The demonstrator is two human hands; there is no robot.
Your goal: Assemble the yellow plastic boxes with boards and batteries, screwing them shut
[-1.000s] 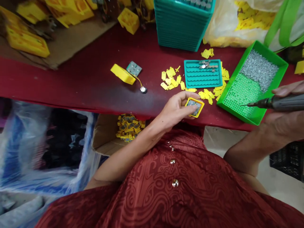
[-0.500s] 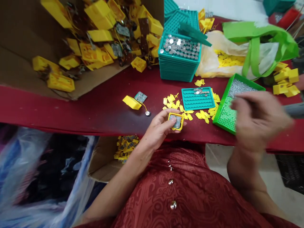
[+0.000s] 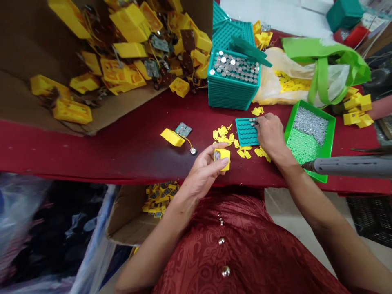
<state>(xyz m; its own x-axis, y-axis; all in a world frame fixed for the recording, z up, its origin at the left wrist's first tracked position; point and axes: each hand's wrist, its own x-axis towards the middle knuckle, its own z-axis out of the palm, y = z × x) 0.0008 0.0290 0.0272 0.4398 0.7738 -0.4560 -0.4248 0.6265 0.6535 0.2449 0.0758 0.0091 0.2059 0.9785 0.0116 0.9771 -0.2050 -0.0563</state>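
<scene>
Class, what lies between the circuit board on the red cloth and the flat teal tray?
In the head view, small yellow pieces lie scattered between the circuit board and the flat teal tray.

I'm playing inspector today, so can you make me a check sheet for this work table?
Surface: dark red cloth-covered table, bearing parts.
Job's things: small boxy yellow plastic case, held; shallow teal plastic tray with small round silver discs.
Clutter: flat yellow plastic pieces lie loose near the tray.
Hands: left hand grips the case; right hand is at the discs, grip hidden.
Cables: thin yellow wire leads to a round silver-and-black part.
Surroundings: large brown cardboard box of yellow parts; bright green rectangular bin of small silvery pieces; grey cylindrical tool.
</scene>
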